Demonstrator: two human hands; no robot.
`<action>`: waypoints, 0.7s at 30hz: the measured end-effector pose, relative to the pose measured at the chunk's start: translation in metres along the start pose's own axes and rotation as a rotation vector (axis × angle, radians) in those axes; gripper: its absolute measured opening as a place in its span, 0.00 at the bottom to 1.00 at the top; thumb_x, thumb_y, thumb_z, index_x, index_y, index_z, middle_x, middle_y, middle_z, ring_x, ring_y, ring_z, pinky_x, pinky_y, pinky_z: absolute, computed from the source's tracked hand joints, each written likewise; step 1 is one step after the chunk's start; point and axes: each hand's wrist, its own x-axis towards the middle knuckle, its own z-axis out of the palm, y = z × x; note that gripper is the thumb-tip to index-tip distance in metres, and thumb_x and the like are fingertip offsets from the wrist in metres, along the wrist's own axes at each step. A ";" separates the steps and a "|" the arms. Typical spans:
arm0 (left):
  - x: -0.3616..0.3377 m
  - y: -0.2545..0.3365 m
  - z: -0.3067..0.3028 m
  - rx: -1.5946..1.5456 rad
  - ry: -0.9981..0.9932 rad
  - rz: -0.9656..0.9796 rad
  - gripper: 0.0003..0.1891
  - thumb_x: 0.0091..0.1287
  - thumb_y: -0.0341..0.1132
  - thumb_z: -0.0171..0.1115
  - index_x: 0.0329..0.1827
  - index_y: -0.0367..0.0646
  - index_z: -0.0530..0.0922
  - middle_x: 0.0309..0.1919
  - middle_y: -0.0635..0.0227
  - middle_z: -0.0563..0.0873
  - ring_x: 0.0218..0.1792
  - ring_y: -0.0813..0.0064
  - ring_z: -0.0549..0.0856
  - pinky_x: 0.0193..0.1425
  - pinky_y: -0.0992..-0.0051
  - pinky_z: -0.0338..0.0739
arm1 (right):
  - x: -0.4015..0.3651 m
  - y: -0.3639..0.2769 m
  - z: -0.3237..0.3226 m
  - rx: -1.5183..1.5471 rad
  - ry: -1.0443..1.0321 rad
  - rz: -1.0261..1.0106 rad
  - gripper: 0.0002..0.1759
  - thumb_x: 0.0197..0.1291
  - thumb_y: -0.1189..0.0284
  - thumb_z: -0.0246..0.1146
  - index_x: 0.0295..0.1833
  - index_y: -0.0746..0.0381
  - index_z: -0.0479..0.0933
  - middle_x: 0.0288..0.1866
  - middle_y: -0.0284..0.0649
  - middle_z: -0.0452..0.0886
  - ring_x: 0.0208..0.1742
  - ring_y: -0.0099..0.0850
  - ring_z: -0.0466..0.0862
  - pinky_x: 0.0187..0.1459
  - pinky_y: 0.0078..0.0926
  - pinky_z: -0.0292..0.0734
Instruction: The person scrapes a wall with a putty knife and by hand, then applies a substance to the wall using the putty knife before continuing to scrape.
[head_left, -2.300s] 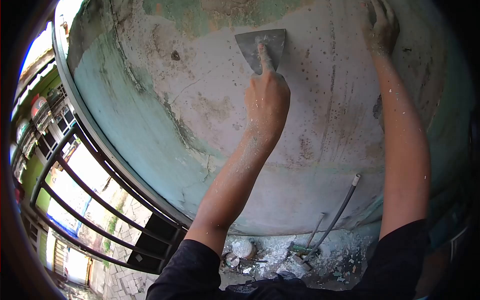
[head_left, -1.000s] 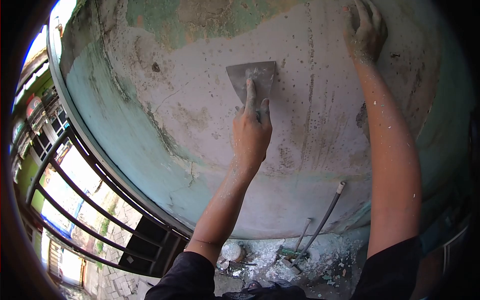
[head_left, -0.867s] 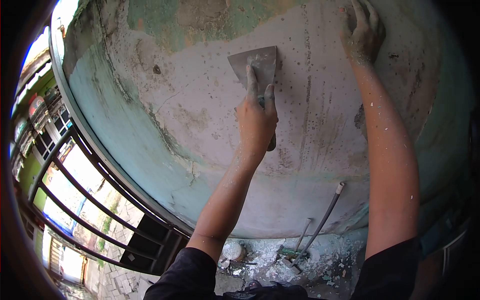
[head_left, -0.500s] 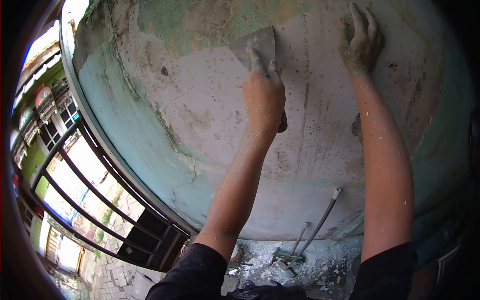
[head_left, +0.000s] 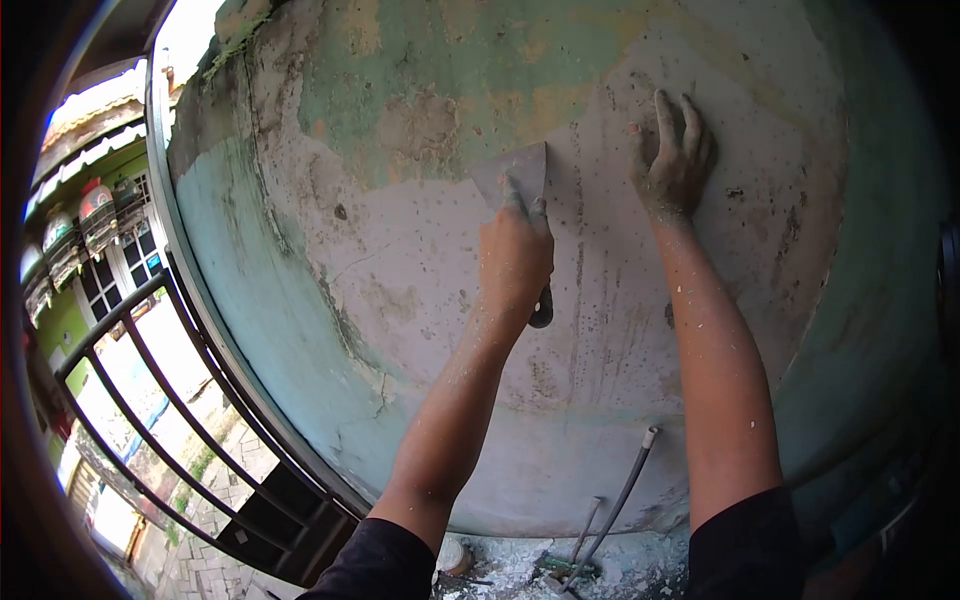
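Note:
My left hand (head_left: pixel 515 258) is closed around the dark handle of a wide-bladed scraper (head_left: pixel 524 168), its index finger stretched along the blade. The blade lies against the wall (head_left: pixel 470 330), near the lower border of the remaining green paint (head_left: pixel 520 105). Below that border the surface is pale, pitted and stained. To the right, my right hand (head_left: pixel 678 160) rests on the pale surface with fingers spread, holding nothing. Dust coats the fingers, and small flakes stick to both forearms.
A dark metal railing (head_left: pixel 140 420) stands at the left, beyond the wall's edge, with paving outside. Below, a long-handled tool (head_left: pixel 625 490) and a thinner rod (head_left: pixel 588 525) lean near the wall's foot. Paint chips (head_left: pixel 640 565) litter the floor around a small round container (head_left: pixel 455 556).
The view has tilted up, so the wall and both hands appear lower, with more green paint visible above. The scraper stays near the paint border; the right hand stays on the wall.

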 end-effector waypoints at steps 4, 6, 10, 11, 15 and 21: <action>0.001 0.003 -0.010 -0.032 -0.109 -0.121 0.30 0.75 0.37 0.51 0.75 0.27 0.60 0.25 0.40 0.85 0.28 0.42 0.87 0.35 0.53 0.81 | -0.002 -0.001 -0.003 -0.002 -0.043 0.010 0.32 0.68 0.44 0.55 0.72 0.47 0.71 0.72 0.44 0.68 0.69 0.45 0.69 0.70 0.51 0.63; 0.006 -0.013 0.003 0.096 0.003 0.034 0.31 0.76 0.39 0.52 0.78 0.34 0.59 0.18 0.56 0.83 0.18 0.63 0.86 0.26 0.65 0.81 | -0.001 -0.001 -0.002 0.013 -0.042 0.006 0.33 0.68 0.44 0.54 0.73 0.47 0.71 0.72 0.44 0.68 0.70 0.45 0.69 0.71 0.51 0.62; 0.010 -0.019 0.012 0.168 0.065 0.067 0.31 0.75 0.39 0.52 0.77 0.33 0.59 0.18 0.54 0.84 0.19 0.62 0.86 0.27 0.64 0.81 | -0.001 -0.002 -0.002 0.040 -0.039 0.008 0.33 0.68 0.44 0.54 0.73 0.48 0.71 0.72 0.44 0.68 0.70 0.46 0.68 0.71 0.51 0.62; 0.020 -0.017 0.012 0.140 0.103 0.099 0.31 0.75 0.38 0.52 0.77 0.32 0.59 0.19 0.53 0.84 0.19 0.61 0.86 0.28 0.64 0.81 | -0.001 -0.002 -0.003 0.030 -0.047 0.010 0.33 0.68 0.44 0.55 0.73 0.48 0.71 0.72 0.44 0.68 0.70 0.46 0.69 0.71 0.51 0.62; 0.063 0.013 0.004 0.094 0.180 0.200 0.30 0.74 0.38 0.53 0.76 0.32 0.61 0.19 0.53 0.84 0.20 0.61 0.87 0.28 0.64 0.81 | -0.002 -0.001 -0.004 0.024 -0.072 0.014 0.33 0.67 0.45 0.56 0.73 0.48 0.70 0.73 0.44 0.67 0.70 0.46 0.68 0.72 0.51 0.62; 0.042 0.004 0.003 0.036 0.038 0.117 0.29 0.74 0.39 0.54 0.75 0.34 0.64 0.20 0.56 0.84 0.18 0.65 0.86 0.26 0.67 0.82 | -0.002 -0.003 -0.006 0.017 -0.088 0.026 0.32 0.67 0.45 0.56 0.73 0.47 0.71 0.73 0.42 0.66 0.71 0.44 0.67 0.72 0.50 0.60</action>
